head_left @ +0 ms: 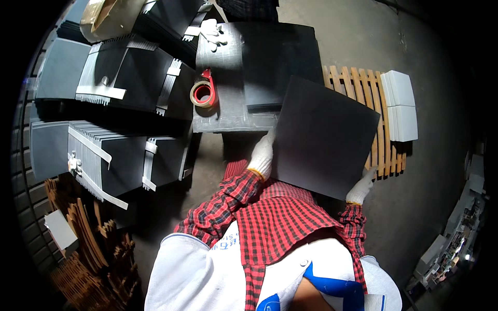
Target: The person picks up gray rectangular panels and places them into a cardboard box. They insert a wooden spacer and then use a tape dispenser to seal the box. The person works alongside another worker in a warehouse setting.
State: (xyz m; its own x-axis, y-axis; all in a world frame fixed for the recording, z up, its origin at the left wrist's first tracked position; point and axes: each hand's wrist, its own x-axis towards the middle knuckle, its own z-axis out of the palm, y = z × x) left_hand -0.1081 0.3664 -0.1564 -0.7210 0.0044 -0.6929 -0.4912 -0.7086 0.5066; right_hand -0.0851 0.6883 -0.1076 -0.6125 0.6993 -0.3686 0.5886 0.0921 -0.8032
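A large black square panel point(324, 140) is held tilted in front of me, turned at an angle to the table. My left hand point(263, 155), in a white knit glove, grips its left edge, with the fingertips partly hidden. At its lower right corner, my right hand point(362, 189), gloved the same way, holds on to the edge. Beyond the panel, a stack of dark panels point(280, 57) lies on the worktable point(220, 122). A red tape dispenser point(205, 93) with a roll of tape rests on the table's left side.
White gloves point(213, 34) lie at the table's far left corner. Dark panels point(124, 160) stand in strapped rows to the left, above wooden slats point(85, 228). On the right, a slatted wooden pallet point(358, 85) bears white blocks point(400, 106). Part of a person point(249, 9) shows beyond the table.
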